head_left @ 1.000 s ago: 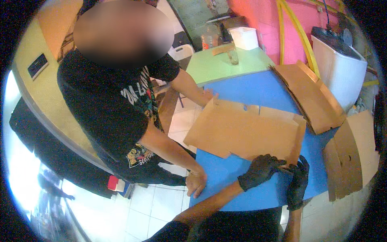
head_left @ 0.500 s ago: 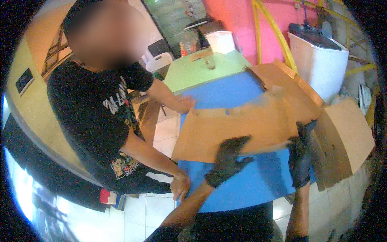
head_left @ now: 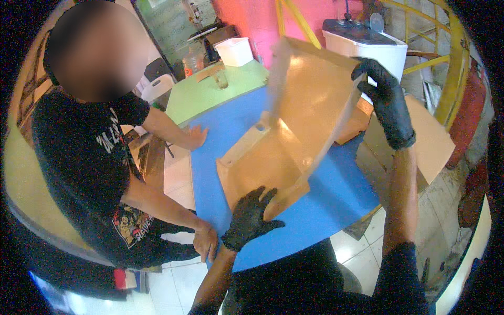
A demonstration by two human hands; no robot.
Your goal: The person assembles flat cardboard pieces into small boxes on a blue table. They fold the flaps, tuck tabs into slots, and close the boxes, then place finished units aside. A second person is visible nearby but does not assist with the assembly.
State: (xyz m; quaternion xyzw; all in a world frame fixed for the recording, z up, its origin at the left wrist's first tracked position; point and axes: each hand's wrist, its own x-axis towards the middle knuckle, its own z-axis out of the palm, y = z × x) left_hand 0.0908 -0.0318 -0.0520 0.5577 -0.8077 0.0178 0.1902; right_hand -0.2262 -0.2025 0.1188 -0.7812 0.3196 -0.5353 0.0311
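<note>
A person in dark gloves handles an opened brown cardboard box (head_left: 317, 89) over the middle of a blue table (head_left: 336, 194), one panel low and the other tilted up at the right. The right hand (head_left: 382, 97) grips the raised panel's right corner, fingers bent over its edge. The left hand (head_left: 252, 218) is open, thumb spread from the fingers, its fingertips at the low panel's near edge; whether they press on it cannot be told.

At left, a co-worker in a black T-shirt (head_left: 89, 157) leans in, the far hand (head_left: 198, 137) flat on the tabletop and the near hand (head_left: 206, 242) at its left edge, both apart from the box. The raised panel partly blocks the view of folded cardboard (head_left: 356, 126) behind it; more cardboard sheets (head_left: 428, 136) stand at the right, beyond the right forearm. On an adjoining green table (head_left: 236, 81) at the far side sit a white container (head_left: 234, 52) and a clear bottle (head_left: 189, 64). A white appliance with a dark top (head_left: 388, 50) and a yellow metal frame (head_left: 455, 68) fill the far right, near a pink wall (head_left: 244, 16).
</note>
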